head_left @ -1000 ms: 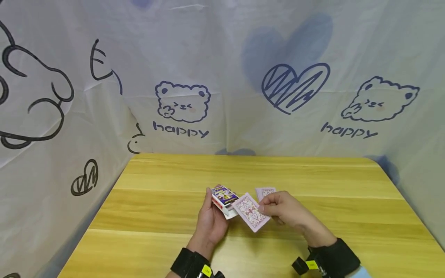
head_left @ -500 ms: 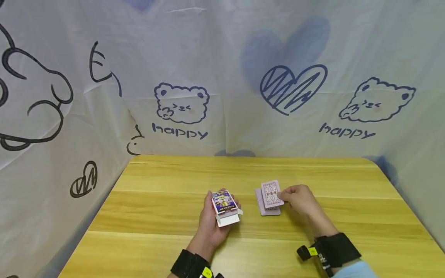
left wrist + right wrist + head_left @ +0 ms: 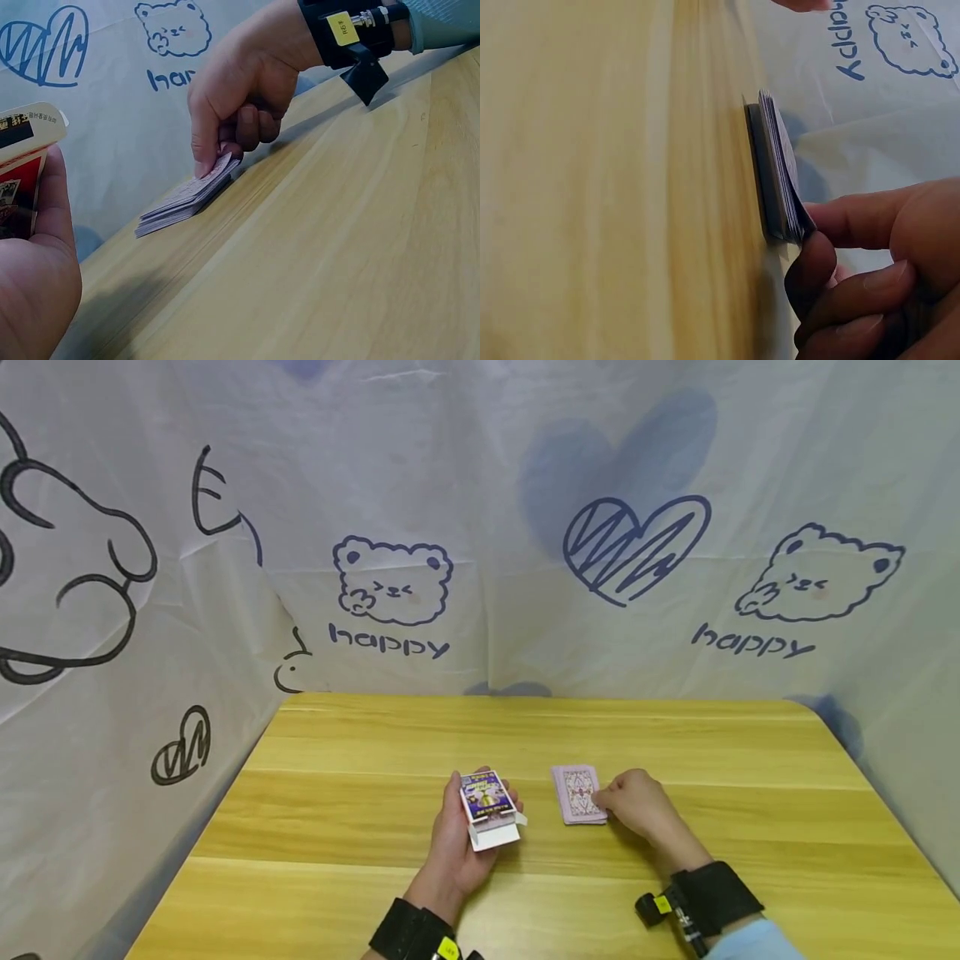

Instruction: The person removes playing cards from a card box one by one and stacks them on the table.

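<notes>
My left hand point(image 3: 455, 853) holds a playing card box point(image 3: 486, 795) with a purple and yellow printed face. Its white end flap point(image 3: 495, 837) hangs open toward me. On the table, right of the box, lies a stack of playing cards point(image 3: 577, 795), pink patterned backs up. At the stack's near right corner, my right hand point(image 3: 647, 806) pinches the edge of a playing card between thumb and index finger. In the right wrist view, that corner bends up slightly from the stack point(image 3: 778, 169). The other fingers point(image 3: 255, 126) of the right hand are curled in.
The wooden table point(image 3: 337, 802) extends around both hands. Behind it and at the sides hangs a pale cloth point(image 3: 517, 635) with drawn bears and hearts. Black straps point(image 3: 716, 897) with small cameras sit on both wrists.
My right hand has carried a playing card from beside the box over to the stack, where it now lies on top. The left hand has tilted the box, turning its flap end toward me.
</notes>
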A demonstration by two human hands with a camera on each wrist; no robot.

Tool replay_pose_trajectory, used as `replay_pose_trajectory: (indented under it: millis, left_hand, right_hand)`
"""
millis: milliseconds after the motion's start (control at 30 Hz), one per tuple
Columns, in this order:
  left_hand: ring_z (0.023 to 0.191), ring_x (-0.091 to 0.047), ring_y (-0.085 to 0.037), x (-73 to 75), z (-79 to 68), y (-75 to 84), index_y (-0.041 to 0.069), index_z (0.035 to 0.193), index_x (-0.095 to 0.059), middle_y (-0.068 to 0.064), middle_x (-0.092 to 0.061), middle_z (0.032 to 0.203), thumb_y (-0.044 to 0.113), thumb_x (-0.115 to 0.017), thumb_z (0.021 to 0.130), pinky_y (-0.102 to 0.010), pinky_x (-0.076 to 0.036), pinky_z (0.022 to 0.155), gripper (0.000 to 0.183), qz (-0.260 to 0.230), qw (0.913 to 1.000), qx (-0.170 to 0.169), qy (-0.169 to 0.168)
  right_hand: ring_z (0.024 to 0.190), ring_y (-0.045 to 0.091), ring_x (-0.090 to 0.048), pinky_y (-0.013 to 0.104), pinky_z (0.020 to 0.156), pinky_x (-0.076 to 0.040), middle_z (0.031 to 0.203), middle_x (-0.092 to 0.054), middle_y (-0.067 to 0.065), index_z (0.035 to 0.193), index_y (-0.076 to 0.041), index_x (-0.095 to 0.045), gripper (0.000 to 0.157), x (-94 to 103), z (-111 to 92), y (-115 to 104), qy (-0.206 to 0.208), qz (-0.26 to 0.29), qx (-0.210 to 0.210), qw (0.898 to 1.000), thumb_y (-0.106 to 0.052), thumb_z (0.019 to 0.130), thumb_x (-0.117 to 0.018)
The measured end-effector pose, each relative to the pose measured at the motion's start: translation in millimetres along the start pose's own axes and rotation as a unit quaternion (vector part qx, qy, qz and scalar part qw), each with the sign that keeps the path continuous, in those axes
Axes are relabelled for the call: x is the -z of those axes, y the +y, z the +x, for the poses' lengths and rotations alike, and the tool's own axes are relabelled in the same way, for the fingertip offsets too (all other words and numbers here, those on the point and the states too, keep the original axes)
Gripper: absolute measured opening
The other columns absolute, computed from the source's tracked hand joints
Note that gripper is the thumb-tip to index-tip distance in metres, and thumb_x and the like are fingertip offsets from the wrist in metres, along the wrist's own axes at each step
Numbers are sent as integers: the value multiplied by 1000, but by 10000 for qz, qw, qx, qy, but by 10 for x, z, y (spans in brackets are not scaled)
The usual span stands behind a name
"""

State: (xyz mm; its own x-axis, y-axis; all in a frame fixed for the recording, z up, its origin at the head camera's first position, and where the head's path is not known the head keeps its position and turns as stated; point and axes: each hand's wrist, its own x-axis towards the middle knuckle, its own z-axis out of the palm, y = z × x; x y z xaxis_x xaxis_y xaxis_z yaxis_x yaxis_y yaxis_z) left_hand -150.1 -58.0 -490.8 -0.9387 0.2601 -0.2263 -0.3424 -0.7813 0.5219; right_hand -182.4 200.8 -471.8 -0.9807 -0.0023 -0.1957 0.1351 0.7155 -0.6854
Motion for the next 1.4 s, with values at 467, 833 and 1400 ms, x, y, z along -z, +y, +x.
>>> replay_pose_trajectory:
  millis: [467, 833, 1400]
  left_hand:
    - [121, -52, -35, 32, 4, -19, 11, 150, -19, -27, -25, 149, 55, -24, 103, -47, -45, 104, 65, 32, 9997, -241, -79]
    - [135, -38, -35, -32, -34, -38, 11, 151, -11, -24, -21, 152, 51, -28, 103, -45, -38, 111, 64, -7, 9954, -463, -843]
    - [137, -35, -35, -75, -77, -65, 14, 151, -14, -18, -25, 151, 47, -28, 104, -43, -36, 113, 59, -70, 9909, -377, -1288]
  right_hand:
    - [52, 15, -42, 25, 44, -32, 62, -50, 3, 78, -2, -64, 27, -28, -166, -256, 419, 858, 520, 9941, -26, 91, -64]
    - [45, 6, -39, 16, 39, -31, 62, -53, 0, 83, 1, -71, 16, -281, -554, -683, -1079, 2122, 1254, 9631, -15, 87, -68]
    - [45, 8, -32, 20, 38, -22, 53, -46, -4, 67, 1, -64, 27, -451, -571, -689, -224, 2649, 316, 9635, -19, 83, -73]
